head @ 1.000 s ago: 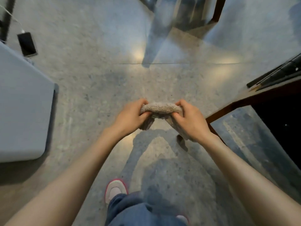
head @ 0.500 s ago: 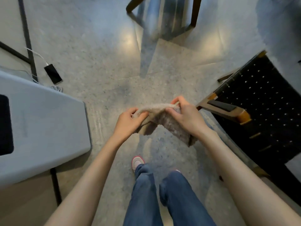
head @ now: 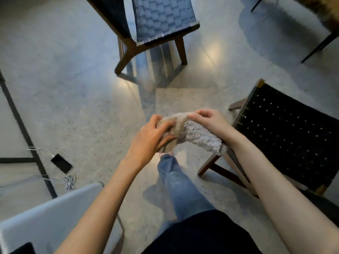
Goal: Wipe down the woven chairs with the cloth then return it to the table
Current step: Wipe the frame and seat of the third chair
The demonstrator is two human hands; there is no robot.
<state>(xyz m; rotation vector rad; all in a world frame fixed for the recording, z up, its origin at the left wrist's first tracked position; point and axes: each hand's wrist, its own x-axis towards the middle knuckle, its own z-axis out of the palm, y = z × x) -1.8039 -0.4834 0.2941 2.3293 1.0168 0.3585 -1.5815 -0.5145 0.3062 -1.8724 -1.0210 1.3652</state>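
Clenching left hand round one bunched end of cloth, pinching its upper edge with right hand. Holding it mid-air over the floor, just beside front edge of black woven chair; second woven chair ahead, desk corner lower left. Likely folding into a pad: keeping it flat, fluffy side out, before pressing along seat weave.

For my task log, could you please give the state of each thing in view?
Cloth: bunched, held in both hands.
Left hand: grips cloth.
Right hand: pinches cloth.
Black woven chair: upright.
Grey woven chair: upright.
Phone: on floor, cable attached.
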